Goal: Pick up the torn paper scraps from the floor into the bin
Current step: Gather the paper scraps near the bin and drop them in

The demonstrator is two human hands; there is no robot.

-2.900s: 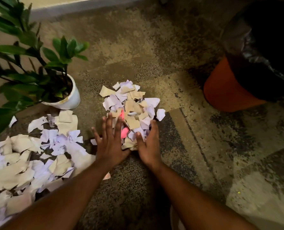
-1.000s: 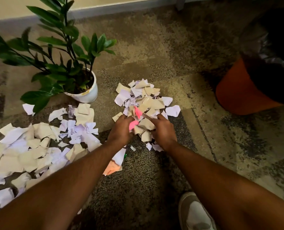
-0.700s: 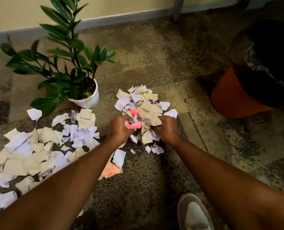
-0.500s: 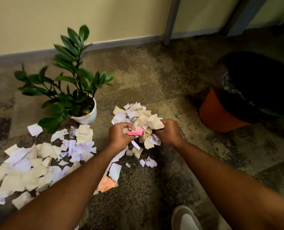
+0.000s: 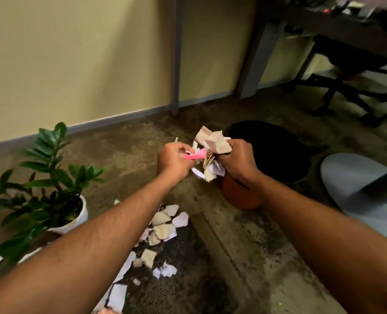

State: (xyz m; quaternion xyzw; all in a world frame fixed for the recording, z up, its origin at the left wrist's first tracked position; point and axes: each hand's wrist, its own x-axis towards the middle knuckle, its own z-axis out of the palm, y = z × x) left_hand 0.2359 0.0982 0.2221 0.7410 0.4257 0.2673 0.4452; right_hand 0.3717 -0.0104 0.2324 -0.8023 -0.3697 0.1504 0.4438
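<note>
Between both hands I hold a bunch of torn paper scraps (image 5: 210, 152), tan, white and one pink, lifted off the floor. My left hand (image 5: 174, 160) grips its left side and my right hand (image 5: 238, 162) grips its right side. The bunch hangs just left of the orange bin (image 5: 240, 196), whose black liner (image 5: 276, 150) gapes open behind my right hand. More scraps (image 5: 164, 227) lie on the carpet below my arms, some hidden under my left forearm.
A potted plant (image 5: 52, 196) in a white pot stands at the left. The wall and a grey post (image 5: 175, 64) are behind. A desk leg and an office chair base (image 5: 350, 96) stand at the back right, a grey round object (image 5: 357, 184) at the right.
Both hands closed on a handful from the pile, lifted it off the floor and carried it up and right toward the bin. The view tilted up.
</note>
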